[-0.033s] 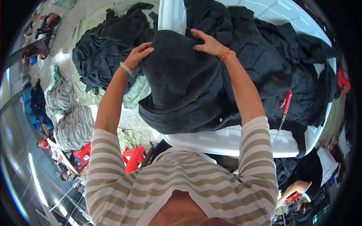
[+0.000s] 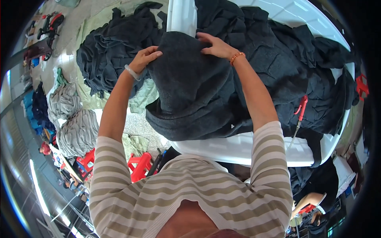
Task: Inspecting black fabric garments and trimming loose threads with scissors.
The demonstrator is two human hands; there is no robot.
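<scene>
A dark grey, soft piece of cloth (image 2: 186, 75) lies draped over the end of a narrow white board (image 2: 181, 18) and hangs in folds toward me. My left hand (image 2: 143, 60) has the cloth's left edge between thumb and bent fingers. On the upper right edge, my right hand (image 2: 218, 47) touches the cloth with its thumb and stretched fingers apart. The fingertips reach beside the board, where dark fabric partly hides them.
Dark cloth pieces (image 2: 274, 71) fill a large white tub (image 2: 234, 150) on the right; a red-handled air gun (image 2: 302, 107) lies on them. Another dark heap (image 2: 117, 51) rests on a pale green sheet at left. Grey bundles (image 2: 77, 135) and a red stool (image 2: 139, 166) stand lower left.
My right hand has shifted slightly to the left along the cloth's edge. My left hand and the cloth look almost the same.
</scene>
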